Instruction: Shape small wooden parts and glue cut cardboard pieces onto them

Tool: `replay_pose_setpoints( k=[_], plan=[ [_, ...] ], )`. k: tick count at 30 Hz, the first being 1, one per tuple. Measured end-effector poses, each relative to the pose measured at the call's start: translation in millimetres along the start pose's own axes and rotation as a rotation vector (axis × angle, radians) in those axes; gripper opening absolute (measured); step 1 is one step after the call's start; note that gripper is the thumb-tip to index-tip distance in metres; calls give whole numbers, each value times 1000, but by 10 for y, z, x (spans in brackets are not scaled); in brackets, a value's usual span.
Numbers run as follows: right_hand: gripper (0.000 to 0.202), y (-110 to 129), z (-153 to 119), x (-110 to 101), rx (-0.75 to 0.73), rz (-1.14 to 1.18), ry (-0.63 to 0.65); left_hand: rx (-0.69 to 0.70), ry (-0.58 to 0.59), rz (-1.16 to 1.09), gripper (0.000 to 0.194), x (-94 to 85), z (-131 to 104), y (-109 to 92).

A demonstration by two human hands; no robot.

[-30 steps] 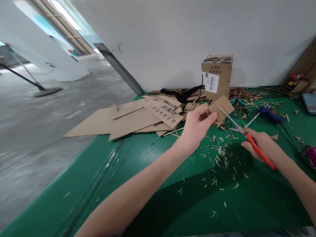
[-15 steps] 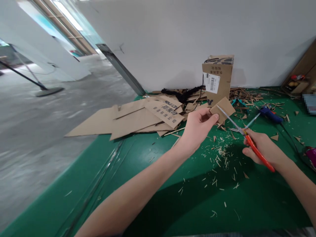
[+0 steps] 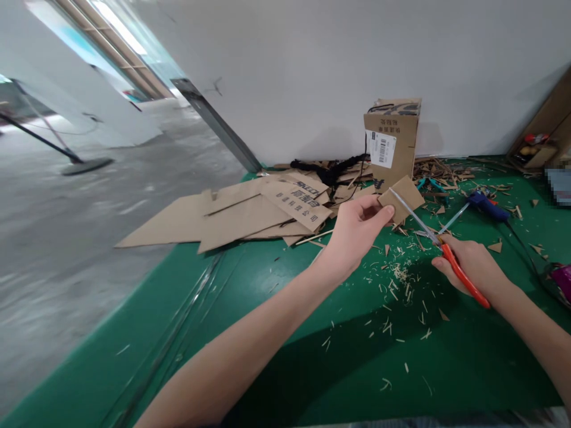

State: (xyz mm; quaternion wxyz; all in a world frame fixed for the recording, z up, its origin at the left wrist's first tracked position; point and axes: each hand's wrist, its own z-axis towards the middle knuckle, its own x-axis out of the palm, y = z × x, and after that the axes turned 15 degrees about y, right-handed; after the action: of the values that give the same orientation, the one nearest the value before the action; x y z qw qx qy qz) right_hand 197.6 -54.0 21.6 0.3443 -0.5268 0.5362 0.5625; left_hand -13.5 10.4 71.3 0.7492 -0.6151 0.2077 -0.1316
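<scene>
Between thumb and fingers, my left hand (image 3: 359,232) pinches a small piece of cardboard (image 3: 408,193), held up above the table. My right hand (image 3: 473,267) grips a pair of scissors (image 3: 461,274) with red handles. One blade lies across the face of the cardboard piece; the blades stand apart. The fingers of my right hand are partly hidden behind the handle. Below both hands, thin pale shavings (image 3: 401,273) are scattered over the green tabletop (image 3: 285,309).
Cardboard sheets (image 3: 250,217) are heaped at the left back. An upright cardboard box (image 3: 390,142) with a white label stands by the wall. On the right lie a blue glue gun (image 3: 488,207) with a cord and teal-handled pliers (image 3: 430,185). Scraps (image 3: 446,169) line the back.
The scissors and my right hand have shifted slightly left, and the blade lies a little further over the cardboard piece. My left hand keeps nearly the same place.
</scene>
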Motion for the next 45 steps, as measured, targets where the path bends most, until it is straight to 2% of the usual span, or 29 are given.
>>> replay_pose_setpoints(
  k=[7,11,17,22,25,39,45],
  plan=[
    [33,-37,-21,-26,-139,137,40,-4,7,29,12,-20,9,10],
    [38,-41,-33,-29,-154,156,49,-14,-1,69,12,9,-10,-7],
    [27,11,-19,0,-51,88,0,-21,-5,66,14,43,-16,4],
    [35,4,45,42,-51,38,-29,-33,15,-200,12,33,24,110],
    [38,-6,79,50,-54,23,-32,-62,5,-283,13,18,40,163],
    [56,5,107,97,-46,-6,-22,-97,2,-271,14,26,28,127],
    [52,-39,132,106,17,-22,-94,-37,-45,-229,13,-18,72,176]
  ],
)
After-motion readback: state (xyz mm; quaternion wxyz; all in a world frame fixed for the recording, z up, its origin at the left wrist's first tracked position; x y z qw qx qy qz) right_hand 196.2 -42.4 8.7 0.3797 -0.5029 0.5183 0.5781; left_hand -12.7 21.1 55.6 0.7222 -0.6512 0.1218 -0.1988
